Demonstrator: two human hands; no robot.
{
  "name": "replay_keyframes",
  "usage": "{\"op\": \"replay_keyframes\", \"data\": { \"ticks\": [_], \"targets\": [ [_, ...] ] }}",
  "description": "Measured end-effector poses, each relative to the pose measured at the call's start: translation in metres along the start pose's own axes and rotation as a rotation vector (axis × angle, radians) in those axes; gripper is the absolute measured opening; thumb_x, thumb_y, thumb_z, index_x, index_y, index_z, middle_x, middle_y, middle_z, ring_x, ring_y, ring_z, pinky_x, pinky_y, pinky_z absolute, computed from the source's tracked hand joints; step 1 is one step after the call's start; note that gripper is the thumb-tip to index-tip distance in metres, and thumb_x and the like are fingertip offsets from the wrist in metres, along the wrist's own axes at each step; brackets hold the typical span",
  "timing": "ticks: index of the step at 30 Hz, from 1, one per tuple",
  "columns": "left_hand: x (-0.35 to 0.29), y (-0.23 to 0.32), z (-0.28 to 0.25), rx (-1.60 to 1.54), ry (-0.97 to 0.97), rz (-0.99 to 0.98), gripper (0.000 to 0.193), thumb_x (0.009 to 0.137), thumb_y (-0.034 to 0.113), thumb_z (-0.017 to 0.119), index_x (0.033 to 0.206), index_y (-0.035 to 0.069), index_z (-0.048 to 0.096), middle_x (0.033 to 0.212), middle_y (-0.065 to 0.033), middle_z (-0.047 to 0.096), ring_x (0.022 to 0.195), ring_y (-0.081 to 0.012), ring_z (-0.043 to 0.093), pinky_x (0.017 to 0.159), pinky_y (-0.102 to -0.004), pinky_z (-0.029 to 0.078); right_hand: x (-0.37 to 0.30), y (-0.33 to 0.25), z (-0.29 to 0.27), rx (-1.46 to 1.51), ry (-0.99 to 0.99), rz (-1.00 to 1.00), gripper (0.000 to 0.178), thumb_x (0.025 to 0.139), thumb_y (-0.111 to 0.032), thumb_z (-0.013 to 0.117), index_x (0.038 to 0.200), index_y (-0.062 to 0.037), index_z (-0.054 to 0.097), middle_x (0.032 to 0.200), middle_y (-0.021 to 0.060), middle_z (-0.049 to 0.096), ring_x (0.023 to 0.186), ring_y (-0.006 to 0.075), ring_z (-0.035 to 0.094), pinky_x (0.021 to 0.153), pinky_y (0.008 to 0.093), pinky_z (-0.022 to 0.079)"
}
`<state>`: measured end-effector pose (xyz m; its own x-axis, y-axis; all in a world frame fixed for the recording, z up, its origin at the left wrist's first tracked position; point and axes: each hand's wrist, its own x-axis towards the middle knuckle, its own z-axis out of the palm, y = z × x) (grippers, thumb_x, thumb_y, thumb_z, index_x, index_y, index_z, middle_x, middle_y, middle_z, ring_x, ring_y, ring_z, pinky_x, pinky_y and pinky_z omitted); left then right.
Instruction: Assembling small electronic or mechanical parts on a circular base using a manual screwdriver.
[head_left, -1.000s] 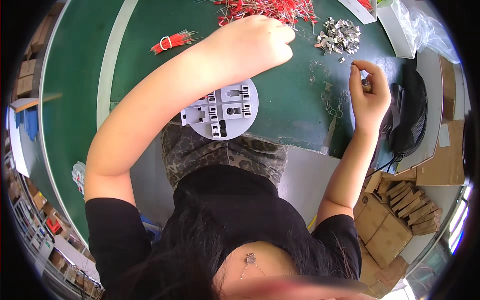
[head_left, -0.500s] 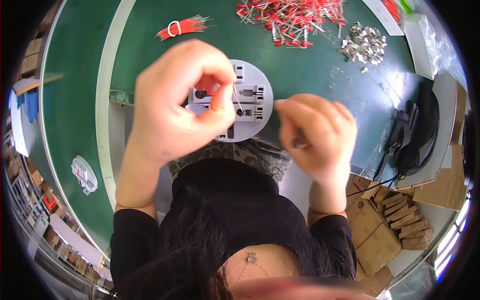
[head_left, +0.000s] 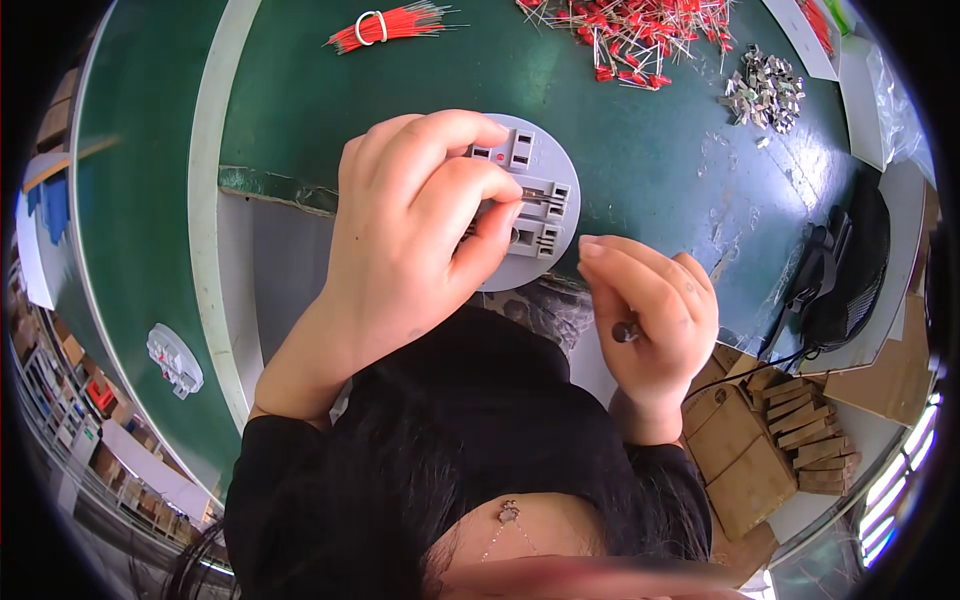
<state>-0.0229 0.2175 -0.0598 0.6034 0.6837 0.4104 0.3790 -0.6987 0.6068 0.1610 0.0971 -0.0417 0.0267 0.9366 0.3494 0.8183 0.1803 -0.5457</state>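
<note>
A round grey plastic base (head_left: 563, 155) with slotted blocks lies at the table's front edge. My left hand (head_left: 415, 215) covers its left part, thumb and forefinger pinched at the middle block, where thin metal leads (head_left: 537, 194) run toward the slots. The rest of what the pinch holds is hidden by the fingers. To the right of the base, and apart from it, my right hand (head_left: 655, 310) is closed around a dark, round-ended object (head_left: 625, 331); only that end shows in the palm.
Behind the base are a banded bundle of red wires (head_left: 395, 25), a heap of red LEDs (head_left: 640, 35) and a pile of small metal clips (head_left: 765, 90). A black case (head_left: 850, 270) lies at right, cardboard boxes (head_left: 745, 455) below. Another grey part (head_left: 174, 360) sits far left.
My left hand has come down from above the base onto its middle block, bringing the thin leads with it. My right hand has shifted slightly down, still closed. The whole view has shifted a little.
</note>
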Motion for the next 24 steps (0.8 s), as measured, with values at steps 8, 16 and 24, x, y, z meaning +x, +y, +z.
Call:
{"op": "replay_keyframes", "data": {
  "ticks": [8, 16, 24],
  "targets": [
    [0.006, -0.001, -0.004, 0.018, -0.05, 0.038, 0.019, 0.073, 0.002, 0.077, 0.088, 0.01, 0.066, 0.111, -0.0044, 0.065, 0.1, -0.0266, 0.06, 0.088, -0.0386, 0.043, 0.002, -0.003, 0.0, 0.021, 0.074, 0.062, 0.033, 0.076, -0.001, 0.081, 0.104, -0.012, 0.067, 0.096, -0.0008, 0.075, 0.069, 0.0119, 0.067, 0.054, 0.027, 0.037],
    [0.005, -0.001, -0.004, 0.025, -0.054, 0.027, 0.019, 0.073, 0.001, 0.078, 0.087, 0.01, 0.068, 0.112, -0.0044, 0.066, 0.102, -0.0265, 0.06, 0.091, -0.0385, 0.043, 0.006, -0.002, 0.007, 0.054, 0.117, 0.095, 0.028, 0.077, 0.003, 0.08, 0.098, -0.0088, 0.067, 0.093, 0.0033, 0.076, 0.062, 0.0107, 0.061, 0.053, 0.0256, 0.037],
    [0.009, -0.005, -0.007, -0.029, -0.099, -0.032, 0.021, 0.07, 0.001, 0.078, 0.085, 0.012, 0.067, 0.111, -0.0042, 0.064, 0.103, -0.025, 0.059, 0.092, -0.0382, 0.042, 0.03, 0.016, 0.005, -0.096, 0.002, -0.098, 0.028, 0.075, -0.006, 0.084, 0.097, -0.0092, 0.066, 0.09, 0.0024, 0.076, 0.063, 0.0116, 0.062, 0.056, 0.0262, 0.038]
  ]
}}
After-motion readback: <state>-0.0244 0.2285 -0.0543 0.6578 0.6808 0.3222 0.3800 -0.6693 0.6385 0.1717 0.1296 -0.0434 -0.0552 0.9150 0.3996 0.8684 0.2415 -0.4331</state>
